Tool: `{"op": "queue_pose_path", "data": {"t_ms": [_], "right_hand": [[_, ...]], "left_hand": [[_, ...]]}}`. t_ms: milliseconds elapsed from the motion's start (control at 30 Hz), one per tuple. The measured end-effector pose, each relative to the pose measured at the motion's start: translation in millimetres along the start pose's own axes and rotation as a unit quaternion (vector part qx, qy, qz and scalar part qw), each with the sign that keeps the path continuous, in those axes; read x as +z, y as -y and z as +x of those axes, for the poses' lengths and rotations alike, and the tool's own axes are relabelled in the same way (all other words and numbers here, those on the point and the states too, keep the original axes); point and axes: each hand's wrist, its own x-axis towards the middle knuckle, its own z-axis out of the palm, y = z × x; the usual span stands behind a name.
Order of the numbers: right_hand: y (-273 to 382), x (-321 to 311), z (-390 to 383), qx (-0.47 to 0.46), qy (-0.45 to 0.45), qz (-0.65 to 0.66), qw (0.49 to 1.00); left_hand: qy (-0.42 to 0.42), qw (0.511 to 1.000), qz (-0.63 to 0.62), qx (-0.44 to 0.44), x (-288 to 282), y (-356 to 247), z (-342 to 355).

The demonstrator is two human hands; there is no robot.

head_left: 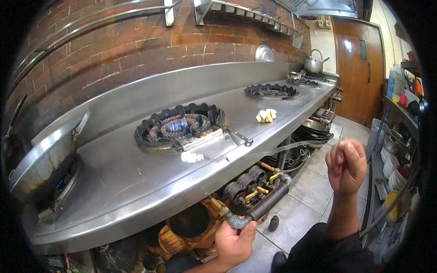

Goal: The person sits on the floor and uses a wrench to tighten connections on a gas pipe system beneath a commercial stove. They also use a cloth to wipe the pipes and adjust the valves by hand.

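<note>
While the pan (50,152) sits tilted well to the left of the burner (157,126), the work in hand lies at the pipework, below the burner and to its right. White wad (192,157): on the counter, just in front of the burner. Metal tool (246,140): near the burner's right side, by the counter's front edge. Left hand (234,245): below the burner and to its right, thumb and fingers closed on the underside of the elbow (239,222). Yellow-handled valves (251,196): between burner and pipe (268,202); the dark pipe runs from the elbow up and away to the right. Yellowish wad (266,115): on the counter, right of the burner. Pale streak (282,149): right of the burner, blurred, nature unclear. Right hand (348,166): well right of the burner, raised apart from the pipe, fingers curled, thumb pressed to them; cannot tell whether anything thin is pinched there.

Judgement: step appears to be steadying or handling the elbow; tightening or loosening, cannot tell. Next move probably calls for a firm left grip, with the right hand brought to the pipe if leverage is needed.
</note>
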Motion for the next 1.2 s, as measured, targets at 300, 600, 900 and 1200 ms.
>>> {"op": "queue_pose_path", "data": {"t_ms": [300,600,900,1200], "right_hand": [[5.3,-28.4,3.9,-0.048,-0.028,-0.024,0.998],[-85.5,-89.8,97.2,-0.07,-0.091,-0.545,0.83],[-99.1,-60.2,92.8,-0.142,0.08,-0.691,0.704],[-26.0,83.2,18.1,-0.102,0.488,-0.438,0.748]], "left_hand": [[-0.008,0.999,0.029,0.012,-6.0,11.0,-0.9],[-0.018,0.999,-0.007,0.026,7.6,11.9,4.1],[-0.018,0.999,-0.006,0.029,2.2,6.5,4.7],[-0.005,0.999,-0.04,0.026,-1.5,6.0,4.2]]}}
